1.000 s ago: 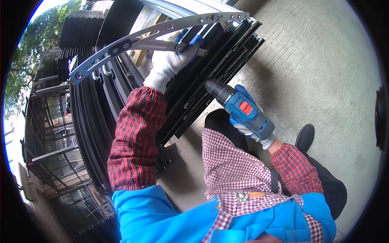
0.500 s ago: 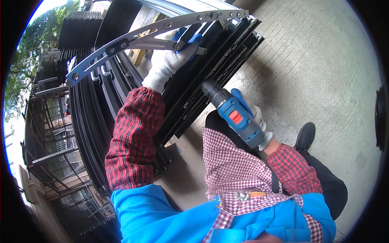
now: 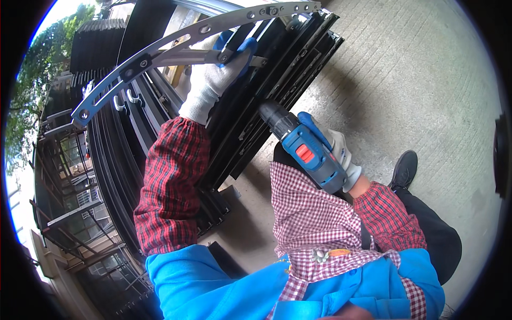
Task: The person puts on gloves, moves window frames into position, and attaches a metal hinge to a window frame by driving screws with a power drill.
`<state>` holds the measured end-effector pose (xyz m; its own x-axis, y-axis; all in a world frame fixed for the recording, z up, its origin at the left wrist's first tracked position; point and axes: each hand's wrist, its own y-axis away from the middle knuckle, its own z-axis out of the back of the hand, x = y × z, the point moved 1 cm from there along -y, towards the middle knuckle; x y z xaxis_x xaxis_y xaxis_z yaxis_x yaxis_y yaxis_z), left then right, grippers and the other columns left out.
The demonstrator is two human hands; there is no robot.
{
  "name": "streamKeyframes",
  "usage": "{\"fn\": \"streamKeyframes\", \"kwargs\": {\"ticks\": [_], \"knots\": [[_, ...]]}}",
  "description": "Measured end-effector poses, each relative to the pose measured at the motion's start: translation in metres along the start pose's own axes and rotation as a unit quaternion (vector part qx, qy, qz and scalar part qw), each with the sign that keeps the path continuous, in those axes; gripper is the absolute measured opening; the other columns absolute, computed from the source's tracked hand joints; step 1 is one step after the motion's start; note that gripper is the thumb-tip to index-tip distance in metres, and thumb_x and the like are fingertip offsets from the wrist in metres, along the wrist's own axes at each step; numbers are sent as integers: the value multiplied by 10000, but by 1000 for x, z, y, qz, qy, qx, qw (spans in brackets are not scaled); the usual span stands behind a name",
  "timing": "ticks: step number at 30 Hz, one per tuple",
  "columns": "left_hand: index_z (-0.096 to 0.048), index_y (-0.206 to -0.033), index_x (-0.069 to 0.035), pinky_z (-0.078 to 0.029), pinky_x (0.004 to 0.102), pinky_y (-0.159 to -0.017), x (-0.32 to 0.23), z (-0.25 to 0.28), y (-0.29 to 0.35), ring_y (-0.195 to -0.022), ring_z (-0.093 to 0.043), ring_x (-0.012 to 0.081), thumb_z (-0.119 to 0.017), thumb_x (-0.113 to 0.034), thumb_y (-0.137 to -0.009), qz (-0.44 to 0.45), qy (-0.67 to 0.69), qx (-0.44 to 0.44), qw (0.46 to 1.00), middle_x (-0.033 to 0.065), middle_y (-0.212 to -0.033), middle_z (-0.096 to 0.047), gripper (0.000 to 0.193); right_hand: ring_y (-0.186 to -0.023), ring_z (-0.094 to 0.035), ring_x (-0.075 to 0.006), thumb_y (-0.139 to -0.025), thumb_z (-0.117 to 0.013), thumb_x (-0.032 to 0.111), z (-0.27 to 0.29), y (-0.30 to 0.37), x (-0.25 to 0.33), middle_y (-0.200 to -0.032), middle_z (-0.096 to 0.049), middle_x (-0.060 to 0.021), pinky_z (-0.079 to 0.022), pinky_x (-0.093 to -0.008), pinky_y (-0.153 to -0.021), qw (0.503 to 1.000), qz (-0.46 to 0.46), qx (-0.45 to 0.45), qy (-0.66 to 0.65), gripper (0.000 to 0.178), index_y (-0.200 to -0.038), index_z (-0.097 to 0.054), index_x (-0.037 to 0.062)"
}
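Observation:
My left hand, in a white and blue work glove, is closed on a metal window hinge, a long bar with holes and hinged arms, held above a stack of black metal frames. Its fingers are at the pivot of the short arm. A blue cordless drill with a black chuck and a red switch is in my gloved right hand. The chuck points up and left toward the frames' edge, apart from the hinge. My right fingers are partly hidden behind the drill body.
Long black profiles lie stacked to the left, some with white hook-like pieces. Concrete floor spreads to the right, where my shoe stands. Metal racks and trees are farther left.
The hinge and my left hand have shifted slightly left and up in the picture. The drill has moved a little left, still in my right hand.

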<state>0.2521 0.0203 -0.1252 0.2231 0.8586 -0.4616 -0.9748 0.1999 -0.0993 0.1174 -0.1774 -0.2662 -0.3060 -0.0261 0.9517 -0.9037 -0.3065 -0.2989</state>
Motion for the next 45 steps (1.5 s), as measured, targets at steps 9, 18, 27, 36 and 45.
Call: {"fn": "streamKeyframes", "kwargs": {"ticks": [9,18,27,36,45], "knots": [[-643,-934,-22,-469,293,-547,13,-2,-4,-557,-566,177,-635,-257,-817,-69,23,-26,997,70,-716,-651,263,-683,-650,-165,-742,-695,157,15,-12,-6,-990,-681,-84,-564,-266,-668,987,65,43,141,672,-1361,-433,154],[-648,-850,-32,-464,298,-554,27,0,-12,-563,-568,183,-627,-224,-808,-67,-28,-12,997,56,-698,-642,198,-622,-622,-143,-782,-661,160,11,-1,-17,-952,-678,-58,-554,-257,-613,999,39,-10,3,634,-1372,-429,177],[-648,-832,-33,-455,300,-544,21,-2,-12,-562,-569,185,-623,-231,-809,-89,-26,-25,995,62,-691,-638,201,-840,-633,-141,-794,-657,102,20,-1,-21,-1109,-614,-20,-520,-266,-815,824,-132,-85,-545,626,-1373,-424,153],[-649,-846,-41,-451,292,-516,31,-11,-12,-555,-570,178,-621,-290,-818,-97,20,-37,994,56,-669,-635,252,-993,-609,-123,-820,-618,79,7,-9,-16,-1223,-566,-36,-449,-243,-982,691,-198,-156,-677,607,-1383,-399,134],[-635,-800,-60,-478,294,-537,8,-4,-7,-571,-599,170,-611,-381,-820,-47,-34,-16,998,53,-664,-640,322,-837,-624,-176,-827,-613,84,29,-6,-8,-1158,-588,-152,-527,-275,-807,907,-218,-39,-358,493,-1301,-477,66]]}}
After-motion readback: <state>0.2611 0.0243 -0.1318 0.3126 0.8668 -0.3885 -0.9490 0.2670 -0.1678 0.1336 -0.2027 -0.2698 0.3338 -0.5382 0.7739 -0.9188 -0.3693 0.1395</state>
